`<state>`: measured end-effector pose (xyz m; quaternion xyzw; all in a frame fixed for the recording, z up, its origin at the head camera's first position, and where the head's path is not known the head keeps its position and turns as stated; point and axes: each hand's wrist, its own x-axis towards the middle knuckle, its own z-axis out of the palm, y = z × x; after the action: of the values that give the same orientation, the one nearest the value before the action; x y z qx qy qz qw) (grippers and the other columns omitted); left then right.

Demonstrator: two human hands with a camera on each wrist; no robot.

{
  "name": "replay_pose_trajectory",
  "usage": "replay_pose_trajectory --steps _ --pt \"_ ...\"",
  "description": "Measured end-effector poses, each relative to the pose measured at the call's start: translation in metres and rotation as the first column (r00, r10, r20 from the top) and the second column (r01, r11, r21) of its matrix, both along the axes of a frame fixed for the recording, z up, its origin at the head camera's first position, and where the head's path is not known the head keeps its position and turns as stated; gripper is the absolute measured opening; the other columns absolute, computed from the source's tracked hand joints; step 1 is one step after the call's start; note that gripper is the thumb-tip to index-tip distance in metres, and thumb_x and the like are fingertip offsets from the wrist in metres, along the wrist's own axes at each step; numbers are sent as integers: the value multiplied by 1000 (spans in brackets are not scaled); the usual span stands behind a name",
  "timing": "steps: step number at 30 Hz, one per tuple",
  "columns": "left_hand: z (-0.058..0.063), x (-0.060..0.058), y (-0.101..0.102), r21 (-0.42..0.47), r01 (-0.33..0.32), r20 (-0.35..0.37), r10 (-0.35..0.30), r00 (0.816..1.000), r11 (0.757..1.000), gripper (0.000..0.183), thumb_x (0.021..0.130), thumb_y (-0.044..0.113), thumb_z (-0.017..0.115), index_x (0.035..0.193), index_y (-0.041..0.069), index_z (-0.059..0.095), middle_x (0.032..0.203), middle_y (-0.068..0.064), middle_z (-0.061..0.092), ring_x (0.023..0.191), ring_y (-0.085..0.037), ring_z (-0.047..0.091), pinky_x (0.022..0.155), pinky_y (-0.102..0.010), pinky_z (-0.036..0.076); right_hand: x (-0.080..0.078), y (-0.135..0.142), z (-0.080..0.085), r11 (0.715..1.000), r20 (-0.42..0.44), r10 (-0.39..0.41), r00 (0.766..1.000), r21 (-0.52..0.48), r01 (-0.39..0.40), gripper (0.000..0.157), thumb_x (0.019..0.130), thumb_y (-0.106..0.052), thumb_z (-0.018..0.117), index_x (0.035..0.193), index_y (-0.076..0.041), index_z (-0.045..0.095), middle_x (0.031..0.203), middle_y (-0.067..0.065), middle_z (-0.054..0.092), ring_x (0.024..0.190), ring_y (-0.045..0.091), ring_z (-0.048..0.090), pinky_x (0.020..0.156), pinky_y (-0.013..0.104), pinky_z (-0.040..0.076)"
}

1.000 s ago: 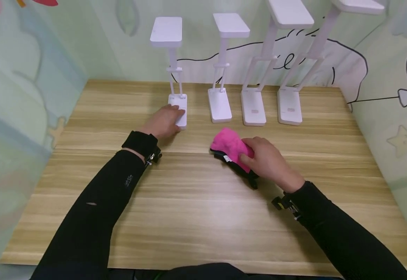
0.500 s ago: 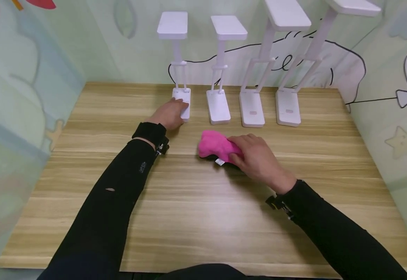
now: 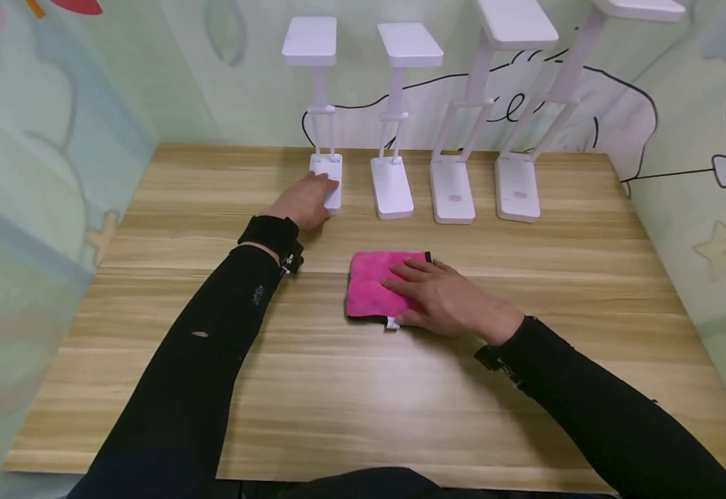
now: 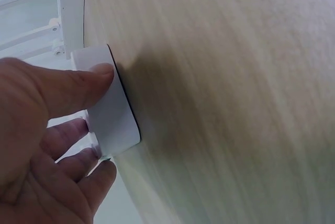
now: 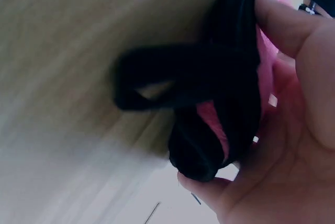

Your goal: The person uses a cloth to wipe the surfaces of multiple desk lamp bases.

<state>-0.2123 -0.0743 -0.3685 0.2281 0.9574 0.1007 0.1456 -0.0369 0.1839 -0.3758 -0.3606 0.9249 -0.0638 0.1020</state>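
Note:
In the head view my left hand (image 3: 303,201) holds the base of the leftmost white desk lamp (image 3: 325,164). The left wrist view has the thumb on the front side of the lamp base (image 4: 112,116), with the other fingers over its top. My right hand (image 3: 442,298) lies with spread, straight fingers on a folded pink cloth (image 3: 367,285) with black edging. A small white tag (image 3: 392,324) sticks out at the cloth's front edge. Seen from the right wrist, a black loop (image 5: 157,77) stands out from the cloth's edge beneath the palm.
Three more white desk lamps stand in a row to the right: a second lamp (image 3: 392,190), a third (image 3: 453,194) and a fourth (image 3: 518,190). Behind them rises a painted wall (image 3: 213,90). The wooden table (image 3: 313,402) reaches to side walls on both sides.
The left hand has pushed the leftmost lamp back and slightly right. The crumpled cloth, gripped earlier by the right hand, now lies flat and folded under its straightened fingers, slightly nearer the left.

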Motion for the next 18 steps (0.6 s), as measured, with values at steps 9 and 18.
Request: replay_pose_trajectory --steps 9,18 --pt "1 -2 0 -45 -14 -34 13 999 999 58 91 12 52 145 6 31 153 -20 27 142 -38 19 119 -43 17 -10 -5 -10 999 -57 -17 998 -32 15 73 88 -56 49 149 -25 23 156 8 25 144 32 15 111 63 20" --pt "-1 32 -16 115 -70 -20 72 997 991 66 90 19 53 146 0 24 151 -22 28 141 -36 22 118 -47 18 -19 22 -2 939 -37 -278 960 -221 264 77 87 -61 44 145 -11 34 149 14 37 139 33 29 111 56 26"
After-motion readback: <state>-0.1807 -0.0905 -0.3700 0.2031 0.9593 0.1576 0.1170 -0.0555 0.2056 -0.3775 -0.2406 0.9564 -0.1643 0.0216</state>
